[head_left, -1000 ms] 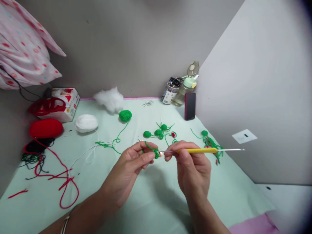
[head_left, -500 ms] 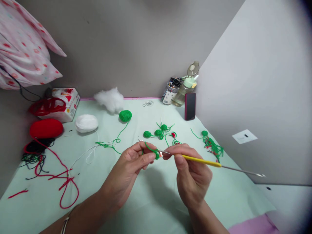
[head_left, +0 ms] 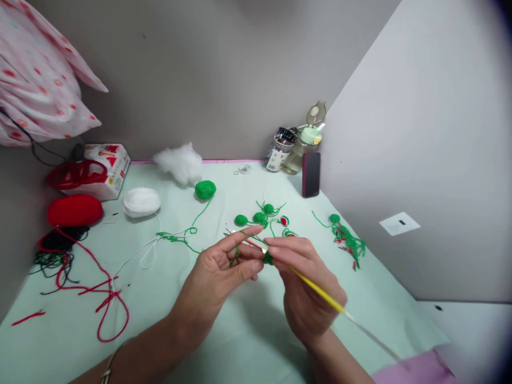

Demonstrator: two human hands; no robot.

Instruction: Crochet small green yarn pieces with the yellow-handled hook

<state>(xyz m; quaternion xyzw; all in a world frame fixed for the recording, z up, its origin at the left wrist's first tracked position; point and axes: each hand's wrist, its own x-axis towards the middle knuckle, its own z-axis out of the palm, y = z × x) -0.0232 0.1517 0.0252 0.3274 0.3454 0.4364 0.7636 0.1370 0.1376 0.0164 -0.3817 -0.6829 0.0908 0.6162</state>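
Green yarn runs through the fingers of my left hand and over its raised index finger. My right hand grips a crochet hook with a yellow handle; its rear shaft slants down to the right, blurred. A small green crochet piece sits at my right fingertips, close to the left thumb tip. Whether that thumb touches it, I cannot tell. The hook's front tip is hidden. Just beyond my hands lie scissors, partly covered, and several green crocheted balls.
A green yarn ball, white yarn, red yarn and white stuffing lie at the left and back. A phone, a bottle and a pen cup stand back right. Green scraps lie right.
The crochet piece has moved from my left thumb and finger to my right fingertips. The hook's rear end has swung downward, and my left index finger has stretched out with the yarn.
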